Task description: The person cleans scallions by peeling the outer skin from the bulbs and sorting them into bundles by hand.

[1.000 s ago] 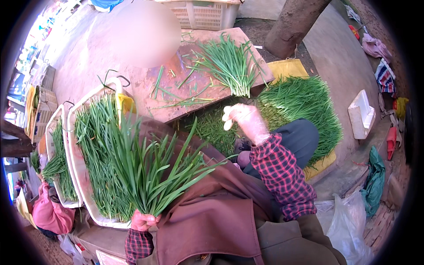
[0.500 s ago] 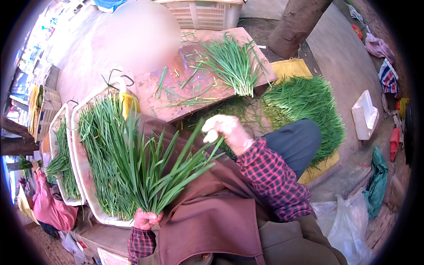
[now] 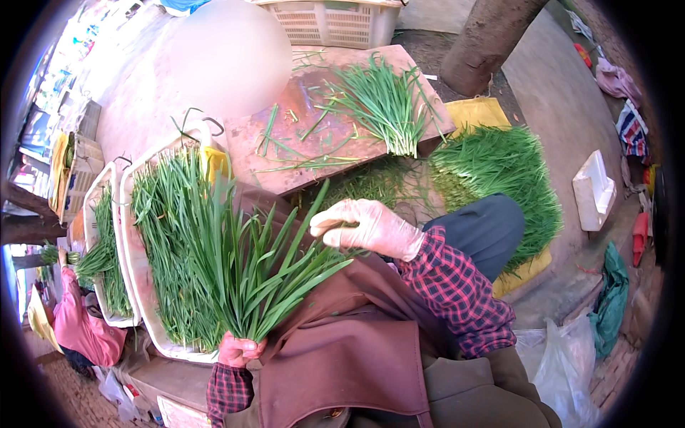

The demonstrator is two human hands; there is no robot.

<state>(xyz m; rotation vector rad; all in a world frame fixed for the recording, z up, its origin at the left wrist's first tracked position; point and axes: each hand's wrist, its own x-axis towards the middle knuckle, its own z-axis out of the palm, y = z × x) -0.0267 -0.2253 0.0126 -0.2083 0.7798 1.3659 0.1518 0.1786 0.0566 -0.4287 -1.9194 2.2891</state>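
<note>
My left hand (image 3: pixel 240 349) is closed around the base of a bunch of garlic chives (image 3: pixel 253 285). The long green leaves fan upward over my brown apron (image 3: pixel 335 364). My right hand (image 3: pixel 367 227), in a thin pale glove, hovers just right of the upper leaves. Its fingers are bent but parted from the thumb, with nothing visible between them. A long white crate (image 3: pixel 139 285) packed with more chives stands beside my left hand. On the low board (image 3: pixel 285 160) ahead lies a loose bunch of chives (image 3: pixel 389 107), its pale stems toward me.
A thick heap of chives (image 3: pixel 503 185) rests on yellow sacking (image 3: pixel 524 278) beyond my right knee. Further off are a tree trunk (image 3: pixel 485 50), a slatted crate (image 3: pixel 335 25) and a white foam box (image 3: pixel 594 191). Another person in pink (image 3: pixel 89 324) is at far left.
My right hand has moved slightly down and turned, its fingers now reaching leftward. A few leaves beside it have shifted. My left hand keeps its hold on the chives.
</note>
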